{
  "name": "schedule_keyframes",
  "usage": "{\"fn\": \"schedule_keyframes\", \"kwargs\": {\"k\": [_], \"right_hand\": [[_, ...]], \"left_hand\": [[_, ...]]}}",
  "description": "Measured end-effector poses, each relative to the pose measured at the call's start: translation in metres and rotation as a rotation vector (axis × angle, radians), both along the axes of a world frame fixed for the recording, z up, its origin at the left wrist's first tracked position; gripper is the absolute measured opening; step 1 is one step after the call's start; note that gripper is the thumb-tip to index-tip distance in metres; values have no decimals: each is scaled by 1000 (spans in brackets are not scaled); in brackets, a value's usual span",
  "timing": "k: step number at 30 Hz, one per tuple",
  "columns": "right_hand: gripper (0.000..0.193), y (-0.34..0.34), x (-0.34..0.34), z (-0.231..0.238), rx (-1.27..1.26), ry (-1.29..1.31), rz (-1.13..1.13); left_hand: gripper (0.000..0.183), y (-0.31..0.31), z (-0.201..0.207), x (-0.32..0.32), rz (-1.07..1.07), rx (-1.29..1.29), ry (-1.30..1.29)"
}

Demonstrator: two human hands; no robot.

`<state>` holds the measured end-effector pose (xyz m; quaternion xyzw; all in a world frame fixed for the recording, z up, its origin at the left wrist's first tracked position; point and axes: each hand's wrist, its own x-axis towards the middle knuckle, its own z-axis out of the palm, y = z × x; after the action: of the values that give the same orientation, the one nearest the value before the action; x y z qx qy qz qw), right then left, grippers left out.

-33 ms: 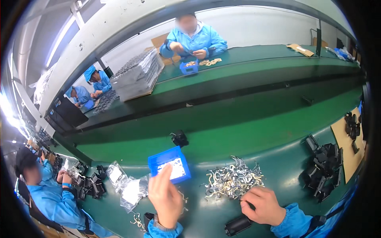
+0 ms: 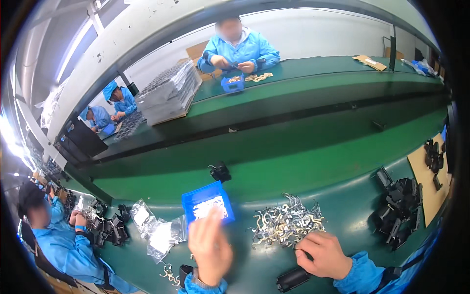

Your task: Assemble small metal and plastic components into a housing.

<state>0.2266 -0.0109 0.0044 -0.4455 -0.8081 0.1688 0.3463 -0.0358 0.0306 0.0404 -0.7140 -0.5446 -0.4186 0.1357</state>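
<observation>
My left hand [image 2: 211,249] is just in front of a blue plastic bin [image 2: 226,200] that holds small white pieces. Motion smears its fingers, so I cannot tell whether it holds anything. My right hand [image 2: 323,254] rests at the near right edge of a heap of small bent metal clips [image 2: 286,221], silvery and yellowish. Its thumb and forefinger are pinched together over something too small to make out. Close to that hand, on its left, a black rectangular plastic housing [image 2: 293,279] lies on the green table [image 2: 347,215].
Clear plastic bags [image 2: 164,237] with white contents lie left of the bin; loose clips [image 2: 170,274] are nearer me. A black part [image 2: 220,171] sits beyond the bin. Black housings [image 2: 399,208] are piled at right beside cardboard [image 2: 426,186]. Co-workers sit at left [image 2: 68,245] and across [image 2: 240,49].
My left hand has drawn back toward me from over the bin, its fingers now lower in view. My right hand stays almost where it was, still pinched beside the clips.
</observation>
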Motion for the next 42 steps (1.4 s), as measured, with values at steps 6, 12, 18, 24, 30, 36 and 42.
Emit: {"fn": "schedule_keyframes", "kwargs": {"k": [6, 12, 18, 24, 30, 36, 42], "right_hand": [[10, 6, -9, 9, 84, -126, 162], [11, 10, -4, 1, -162, 164, 148], [12, 4, 1, -9, -562, 585, 264], [18, 13, 26, -4, -545, 768, 240], [9, 26, 47, 5, -377, 624, 185], [12, 27, 38, 27, -352, 379, 610], [16, 22, 31, 20, -296, 49, 677]], "left_hand": [[29, -32, -27, 32, -619, -349, -57], [14, -23, -32, 25, -729, -612, -284], [15, -29, -33, 26, -730, -667, -473], [49, -28, -28, 15, -717, -461, -291], [57, -28, -47, 19, -1045, -638, 130], [56, -28, -52, 22, -893, -541, 140], [63, -31, -57, 23, -872, -569, 71]]}}
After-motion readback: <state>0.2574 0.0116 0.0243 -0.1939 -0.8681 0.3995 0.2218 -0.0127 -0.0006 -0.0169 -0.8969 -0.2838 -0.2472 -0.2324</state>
